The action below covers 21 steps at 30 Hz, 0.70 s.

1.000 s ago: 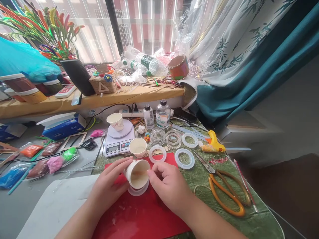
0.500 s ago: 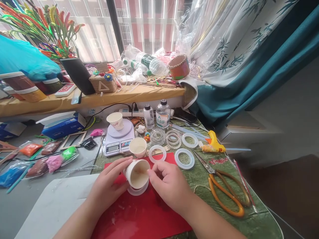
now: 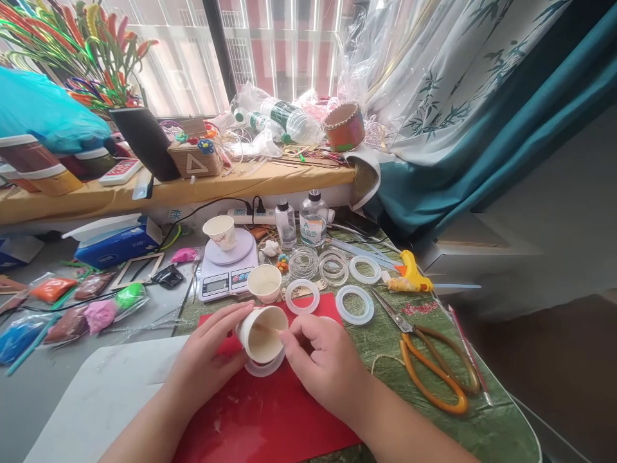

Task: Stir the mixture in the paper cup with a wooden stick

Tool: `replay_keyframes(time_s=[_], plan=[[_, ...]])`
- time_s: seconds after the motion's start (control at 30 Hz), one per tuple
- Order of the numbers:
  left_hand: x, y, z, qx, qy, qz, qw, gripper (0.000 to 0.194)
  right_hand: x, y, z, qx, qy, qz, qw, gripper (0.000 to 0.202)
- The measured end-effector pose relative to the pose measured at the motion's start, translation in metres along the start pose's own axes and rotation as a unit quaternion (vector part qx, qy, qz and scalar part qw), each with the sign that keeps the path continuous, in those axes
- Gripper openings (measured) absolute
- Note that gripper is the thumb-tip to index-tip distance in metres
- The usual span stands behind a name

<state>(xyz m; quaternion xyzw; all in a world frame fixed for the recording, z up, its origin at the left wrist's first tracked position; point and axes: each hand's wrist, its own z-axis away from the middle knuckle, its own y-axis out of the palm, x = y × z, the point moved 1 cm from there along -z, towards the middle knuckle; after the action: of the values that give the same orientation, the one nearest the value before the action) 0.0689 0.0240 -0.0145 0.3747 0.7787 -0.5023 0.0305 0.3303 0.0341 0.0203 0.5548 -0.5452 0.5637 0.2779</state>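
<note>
My left hand (image 3: 209, 357) is wrapped round a paper cup (image 3: 264, 352), which tilts so its mouth faces me. Between thumb and fingers, my right hand (image 3: 322, 360) pinches a thin wooden stick (image 3: 270, 330) that reaches into the cup. How much liquid the cup holds is hard to see. Under its lower rim a translucent ring mold (image 3: 267, 370) lies on a red sheet (image 3: 255, 424), partly hidden by the cup. More ring molds, one of them a pale ring (image 3: 302, 297), lie just beyond my right hand. Another paper cup (image 3: 264, 283) stands behind the held one.
A kitchen scale (image 3: 229, 270) carries a paper cup (image 3: 220, 233) at the back. Two clear bottles (image 3: 313, 222) stand beside it. To the right lie a yellow glue gun (image 3: 411, 275), large scissors (image 3: 429, 360) and a pencil (image 3: 470, 354). Bagged clay (image 3: 101, 315) is on the left.
The wooden stick now shows more clearly inside the cup, with the right hand shifted slightly at the rim. The left hand keeps its grip. The whole view has moved a little.
</note>
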Motion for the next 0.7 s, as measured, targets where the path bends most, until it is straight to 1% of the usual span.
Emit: replay_keyframes(time_s=[0.07,0.1,0.13,0.23,0.27,0.33,0.43,0.5,0.63,0.7], plan=[[-0.0012,-0.0006,-0.0009,0.001,-0.001,-0.005,1.0,0.052,0.0006,0.0,0.0003,-0.04,-0.03,0.034,0.998,0.032],[-0.002,-0.0008,-0.0014,0.001,0.001,-0.007,1.0,0.052,0.0008,0.0003,0.0004,-0.046,-0.028,0.04,0.998,0.032],[-0.0027,-0.001,-0.0019,0.002,0.003,-0.008,1.0,0.052,0.0009,0.0008,0.0005,-0.041,-0.012,0.031,0.999,0.031],[-0.0047,-0.002,-0.0039,0.0,0.006,-0.013,1.0,0.052,0.0014,0.0019,0.0005,-0.012,0.069,-0.041,0.997,0.029],[-0.0052,-0.0025,-0.0047,-0.002,0.004,-0.016,1.0,0.051,0.0019,0.0017,0.0004,-0.015,0.088,-0.061,0.994,0.03],[-0.0065,-0.0036,-0.006,-0.005,-0.001,-0.026,1.0,0.049,0.0031,0.0006,0.0,-0.034,0.099,-0.083,0.991,0.034],[-0.0078,-0.0045,-0.0063,-0.009,-0.006,-0.041,0.999,0.047,0.0043,-0.001,-0.0002,-0.055,0.089,-0.105,0.989,0.036],[-0.0077,-0.0043,-0.0048,-0.02,-0.007,-0.052,0.998,0.048,0.0042,-0.0014,0.0002,-0.063,0.074,-0.102,0.99,0.035],[-0.0065,-0.0036,-0.0025,-0.045,-0.008,-0.046,0.998,0.045,0.0024,-0.0009,0.0005,-0.058,0.024,-0.035,0.997,0.032],[-0.0072,-0.0042,-0.0041,-0.05,0.0,-0.027,0.998,0.044,0.0008,-0.0003,0.0003,-0.051,0.016,-0.01,0.999,0.031]])
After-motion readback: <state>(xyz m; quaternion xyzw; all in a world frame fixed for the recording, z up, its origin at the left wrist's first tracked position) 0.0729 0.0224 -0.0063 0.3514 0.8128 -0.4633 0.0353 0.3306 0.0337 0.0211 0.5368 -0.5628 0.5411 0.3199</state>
